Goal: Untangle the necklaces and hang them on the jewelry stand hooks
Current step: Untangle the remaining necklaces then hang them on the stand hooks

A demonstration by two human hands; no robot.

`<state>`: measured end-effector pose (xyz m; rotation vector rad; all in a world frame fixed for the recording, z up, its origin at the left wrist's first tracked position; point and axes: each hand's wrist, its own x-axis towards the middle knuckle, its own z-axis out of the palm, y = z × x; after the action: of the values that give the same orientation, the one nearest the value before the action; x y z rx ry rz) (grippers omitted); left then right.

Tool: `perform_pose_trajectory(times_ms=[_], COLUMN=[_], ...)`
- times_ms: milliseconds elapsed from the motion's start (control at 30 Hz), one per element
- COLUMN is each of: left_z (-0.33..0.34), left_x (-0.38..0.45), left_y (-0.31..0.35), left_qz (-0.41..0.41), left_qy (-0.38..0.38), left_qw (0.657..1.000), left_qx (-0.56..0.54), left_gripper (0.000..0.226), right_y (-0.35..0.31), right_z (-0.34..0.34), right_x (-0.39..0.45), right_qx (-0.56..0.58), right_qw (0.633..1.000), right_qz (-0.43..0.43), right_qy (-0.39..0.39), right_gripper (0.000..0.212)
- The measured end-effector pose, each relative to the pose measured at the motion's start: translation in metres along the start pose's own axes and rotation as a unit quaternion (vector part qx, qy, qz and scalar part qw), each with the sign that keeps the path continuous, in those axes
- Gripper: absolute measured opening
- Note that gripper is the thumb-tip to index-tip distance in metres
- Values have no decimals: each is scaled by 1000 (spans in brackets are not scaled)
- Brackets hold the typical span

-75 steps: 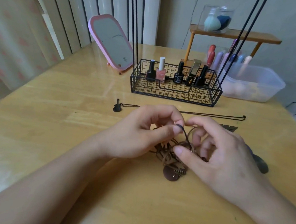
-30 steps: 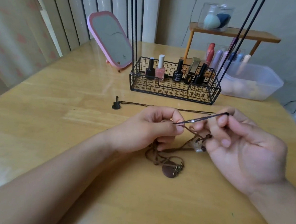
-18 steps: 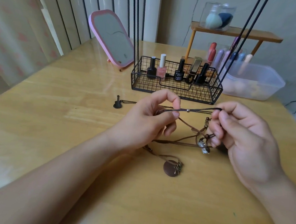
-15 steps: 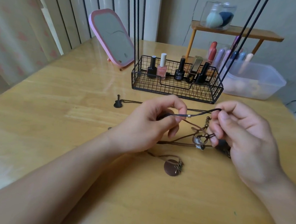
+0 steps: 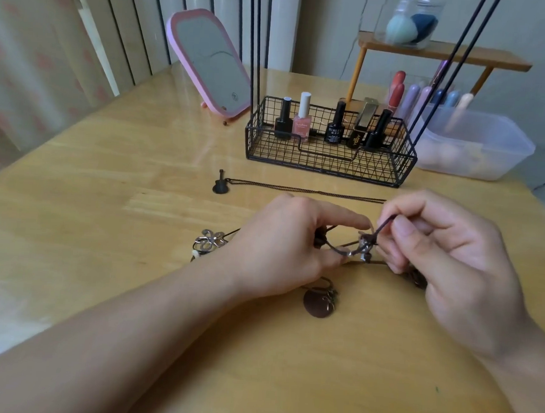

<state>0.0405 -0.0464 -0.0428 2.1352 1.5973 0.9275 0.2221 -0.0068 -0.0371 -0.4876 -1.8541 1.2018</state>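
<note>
A tangle of brown cord necklaces (image 5: pixel 362 248) hangs between both hands just above the wooden table (image 5: pixel 106 196). My left hand (image 5: pixel 281 242) pinches a cord low down, index finger stretched toward the knot. My right hand (image 5: pixel 446 258) pinches a dark cord end and lifts it. A round brown pendant (image 5: pixel 319 301) lies on the table below the hands. A silver flower pendant (image 5: pixel 210 239) lies left of my left hand. A separate chain necklace with a small guitar pendant (image 5: pixel 221 185) lies stretched out behind. Thin black rods of the jewelry stand (image 5: pixel 255 45) rise from the wire basket; no hooks are in view.
A black wire basket (image 5: pixel 328 160) holds several nail polish bottles. A pink mirror (image 5: pixel 210 62) leans at the back left. A clear plastic tub (image 5: pixel 479 148) and a small wooden shelf (image 5: pixel 443 54) stand at the back right.
The hands have come closer together and lower. The cord stretched taut between them is now slack and bunched at the knot. The silver flower pendant has come into view at the left.
</note>
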Motion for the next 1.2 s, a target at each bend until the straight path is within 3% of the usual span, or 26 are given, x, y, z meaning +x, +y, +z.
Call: perform_pose_trajectory(times_ms=[133,333,467,633,767,867,933,967,1033,1100,1133,1200], left_z=[-2,-3,-2,-2,-6,-10,-13,-14,-16,-18,-19,-18], left_x=[0,0,0,2,2,2,1,1,0,0,-1,-1], left_y=[3,0,0,-8,-15,-19,-21,-23,-25,-25,-25,-24], left_qz=[-11,-35,-43,-36,-16,-13,-22,-27,-32,-32,-31,-29], left_qy=[-8,-35,-72,-84,-80,-95,-98,-100,-106,-108,-106,-100], left_qw=[1000,998,993,980,982,979,976,975,974,971,970,967], left_qx=[-18,-31,-88,-175,-172,-179,-192,-194,-200,-210,-218,-233], left_gripper=[43,44,49,33,27,27,21,18,16,16,18,22], right_y=[4,3,3,0,-2,-1,4,2,-1,3,1,-5], right_z=[-4,-16,-17,-23,-37,-51,-62,-66,-70,-65,-61,-51], right_x=[1,1,1,3,8,12,12,13,10,2,2,0], right_qx=[-27,-195,-198,-63,97,233,388,396,330,137,37,-15], right_qw=[1000,979,979,997,994,969,913,908,937,990,999,995], right_qz=[3,-48,-49,-32,-7,71,126,136,110,21,0,-19], right_qy=[15,27,1,-10,47,37,-24,5,35,14,-5,-99], right_gripper=[16,17,16,18,47,30,30,33,32,30,35,42])
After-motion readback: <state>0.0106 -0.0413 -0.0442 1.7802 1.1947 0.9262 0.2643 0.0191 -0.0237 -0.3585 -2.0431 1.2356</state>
